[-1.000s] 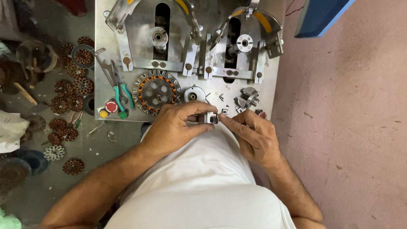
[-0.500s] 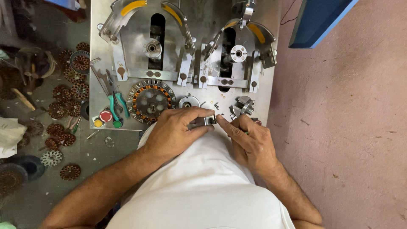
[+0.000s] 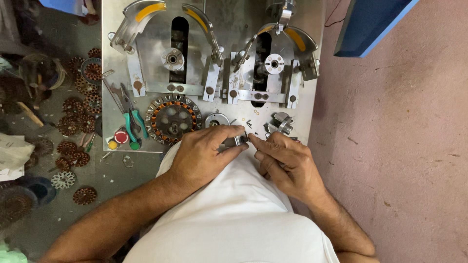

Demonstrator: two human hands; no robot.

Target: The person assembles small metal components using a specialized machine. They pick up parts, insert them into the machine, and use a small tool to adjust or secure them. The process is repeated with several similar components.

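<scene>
My left hand (image 3: 204, 153) and my right hand (image 3: 285, 163) meet at the near edge of a steel machine plate (image 3: 312, 112), just above my white shirt. Between thumb and fingers of the left hand sits a small grey metal part (image 3: 238, 141). The right hand's thumb and forefinger pinch at the same part from the right. A round stator with copper windings (image 3: 172, 118) lies on the plate to the left of my left hand. A small metal clamp piece (image 3: 279, 123) rests just beyond my right hand.
Two arched winding fixtures with yellow strips (image 3: 168, 44) (image 3: 273, 53) stand on the plate. Green-handled pliers (image 3: 130, 122) and small red and yellow caps (image 3: 117, 139) lie at its left edge. Several wound stators (image 3: 73, 122) litter the floor at left. A blue box (image 3: 370, 24) is at upper right.
The view has drifted slightly, so the plate sits higher in the frame. Both hands stay together on the small metal part with little visible movement.
</scene>
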